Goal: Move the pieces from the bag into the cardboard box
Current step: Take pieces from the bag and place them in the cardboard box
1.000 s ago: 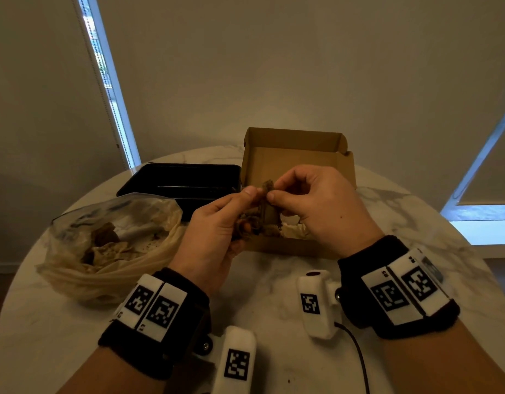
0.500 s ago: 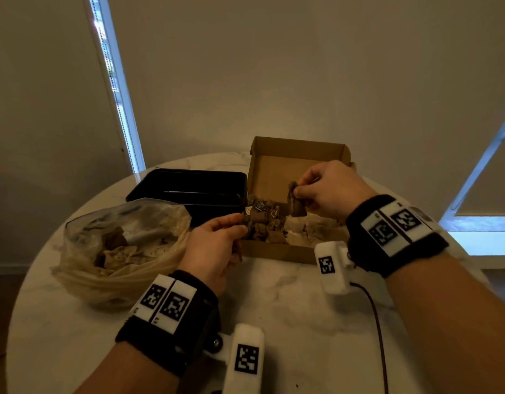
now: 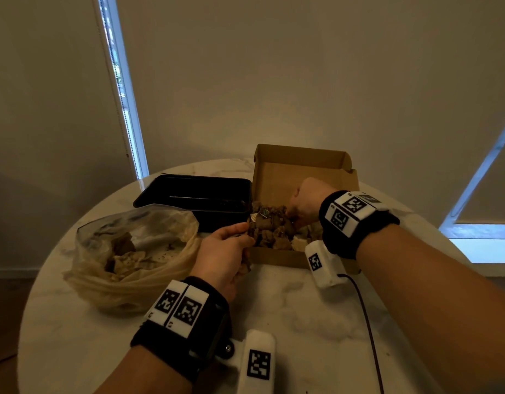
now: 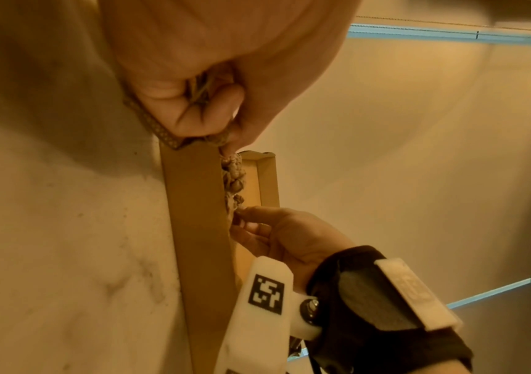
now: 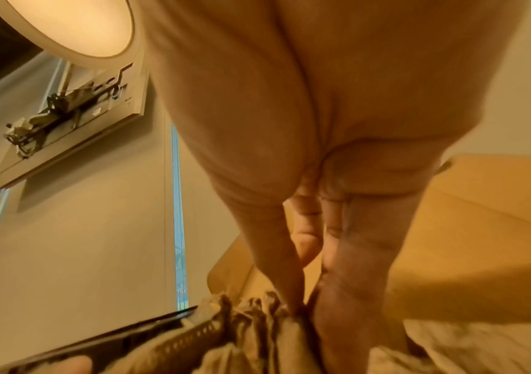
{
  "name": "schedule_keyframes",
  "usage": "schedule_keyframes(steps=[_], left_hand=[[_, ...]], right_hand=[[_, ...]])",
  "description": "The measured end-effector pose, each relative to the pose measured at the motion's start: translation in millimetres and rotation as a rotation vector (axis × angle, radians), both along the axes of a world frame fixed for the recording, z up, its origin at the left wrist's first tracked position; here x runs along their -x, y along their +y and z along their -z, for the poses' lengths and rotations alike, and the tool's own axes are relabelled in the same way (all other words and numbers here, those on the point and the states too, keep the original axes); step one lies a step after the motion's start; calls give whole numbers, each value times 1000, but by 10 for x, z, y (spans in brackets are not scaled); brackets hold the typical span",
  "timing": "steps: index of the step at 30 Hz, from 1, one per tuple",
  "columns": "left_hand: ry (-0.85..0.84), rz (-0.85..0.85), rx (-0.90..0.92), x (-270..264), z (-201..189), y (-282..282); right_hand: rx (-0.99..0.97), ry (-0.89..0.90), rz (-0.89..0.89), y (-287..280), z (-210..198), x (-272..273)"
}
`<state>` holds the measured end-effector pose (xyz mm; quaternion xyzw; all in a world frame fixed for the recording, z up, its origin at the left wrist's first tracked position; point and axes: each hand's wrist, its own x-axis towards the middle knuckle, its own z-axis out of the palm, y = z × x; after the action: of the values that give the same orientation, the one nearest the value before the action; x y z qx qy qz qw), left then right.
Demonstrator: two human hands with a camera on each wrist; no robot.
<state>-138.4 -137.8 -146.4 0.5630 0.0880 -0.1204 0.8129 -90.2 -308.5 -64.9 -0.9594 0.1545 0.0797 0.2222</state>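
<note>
Right hand point(image 3: 304, 204) pinching pieces point(image 3: 269, 227) inside cardboard box point(image 3: 299, 169) (left hand point(image 3: 223, 254) gripping scraps); bag point(image 3: 132, 251) part-full.

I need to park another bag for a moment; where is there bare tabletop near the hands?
Bare marble table lies in front of the cardboard box, between the two forearms, and right of the cable. Crowded: the plastic bag to the left, the black tray behind it, the box beside that, both hands at the box.

the black tray point(image 3: 205, 194) stands close on the left of the cardboard box point(image 3: 277, 255), the bag point(image 3: 126, 251) farther left. near side of the table point(image 3: 316, 322) is bare.
</note>
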Motion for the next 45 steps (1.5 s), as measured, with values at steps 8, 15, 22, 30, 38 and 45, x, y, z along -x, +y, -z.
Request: schedule_keyframes(steps=[8, 15, 22, 30, 38, 45], left_hand=[[0, -11, -14, 10, -17, -3], [6, -81, -1, 30, -96, 8], [40, -130, 416, 85, -285, 73], [31, -96, 561, 74, -256, 37], [37, -29, 584, 106, -273, 6], [3, 97, 464, 143, -294, -29]], right_hand=[[243, 166, -179, 75, 45, 63], [195, -9, -140, 31, -12, 180], [-271, -221, -389, 331, -156, 816], [-314, -358, -396, 367, 144, 800], [-365, -502, -397, 316, 222, 826], [-657, -655, -259, 145, 87, 829]])
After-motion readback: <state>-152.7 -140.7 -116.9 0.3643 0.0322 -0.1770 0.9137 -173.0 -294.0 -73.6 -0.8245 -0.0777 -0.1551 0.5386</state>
